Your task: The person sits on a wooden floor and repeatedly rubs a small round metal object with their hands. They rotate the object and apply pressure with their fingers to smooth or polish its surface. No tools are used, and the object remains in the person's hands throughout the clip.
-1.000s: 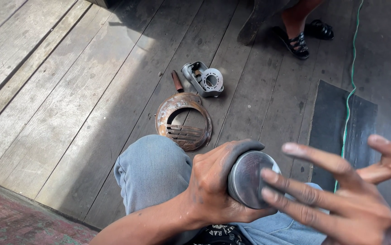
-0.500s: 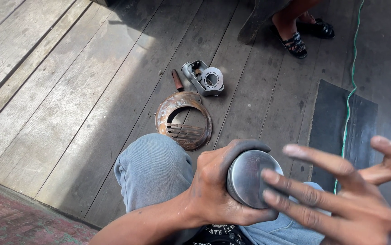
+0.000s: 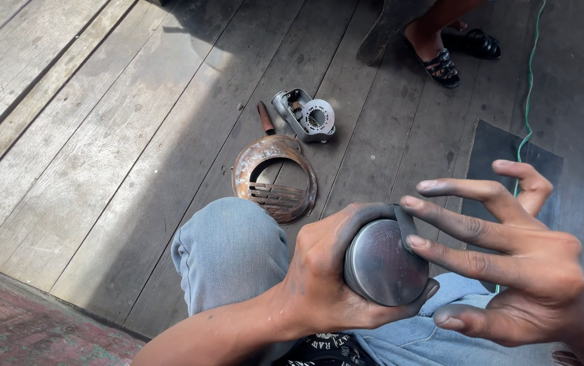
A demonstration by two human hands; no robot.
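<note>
Head view: a round grey metal cylinder [image 3: 385,263] is clamped in the left hand [image 3: 326,271], whose soot-darkened fingers are wrapped around its side, the flat end face turned up toward the camera; it is held above the lap, over a knee in blue jeans [image 3: 231,251]; the right hand [image 3: 515,264] is spread open, its fingers apart, two fingertips resting at the rim of the cylinder and nothing being gripped by it; on the wooden plank floor [image 3: 89,135] a rusty round vented cover [image 3: 275,177] is seen just beyond the knee, and near it a small silver metal housing [image 3: 305,115] with a brown handle [image 3: 265,118] beside it; another person's sandalled foot [image 3: 441,61] is seen at the top, well apart, and a green cord [image 3: 528,102] is run along the right, past a dark mat [image 3: 509,152]. The cylinder could be dropped onto the boards, since the grip is one-handed and the fingers are grimy; it could also be knocked loose by the open hand's touch. The cylinder's lower body is hidden by the palm, so its length cannot be told; the handle possibly belongs to a tool, its end being hidden.
</note>
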